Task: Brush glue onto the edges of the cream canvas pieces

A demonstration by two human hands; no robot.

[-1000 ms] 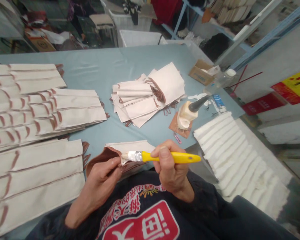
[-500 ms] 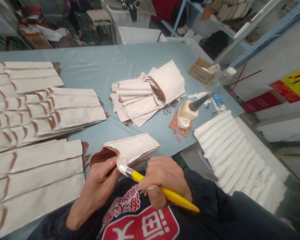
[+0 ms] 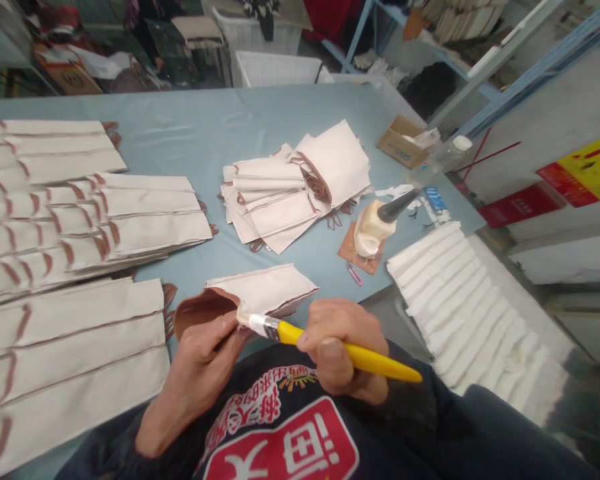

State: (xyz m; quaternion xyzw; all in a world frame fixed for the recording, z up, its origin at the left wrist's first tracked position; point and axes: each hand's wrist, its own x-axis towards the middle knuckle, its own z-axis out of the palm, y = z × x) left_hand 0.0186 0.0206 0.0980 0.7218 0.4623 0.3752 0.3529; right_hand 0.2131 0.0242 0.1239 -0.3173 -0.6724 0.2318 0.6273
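My left hand (image 3: pixel 207 357) pinches the edge of a cream piece with a brown inside (image 3: pixel 265 288), perhaps leather or fabric, whose near end gapes open. In my right hand (image 3: pixel 347 347) is a paintbrush with a yellow handle (image 3: pixel 385 363), fingers closed around it. The brush's white-coated bristles touch the piece's edge right beside my left fingertips. Beyond the hands, a pile of similar cream pieces (image 3: pixel 285 200) lies on the table. To its right stands a whitish container with a dark spout (image 3: pixel 375 227) on a brown pad (image 3: pixel 347 253).
Rows of overlapping cream pieces (image 3: pixel 145 207) cover the left of the blue-green table (image 3: pixel 180 127). A small pink-handled tool (image 3: pixel 354 274) lies near the brown pad. A cardboard box (image 3: pixel 403 141) and clear bottle (image 3: pixel 447 157) stand far right. White ridged material (image 3: pixel 470 320) hangs at the right edge.
My right hand has shifted right and slightly up with the paintbrush, which now lies flatter. The open end of the piece gapes a little wider. My left hand has barely moved.
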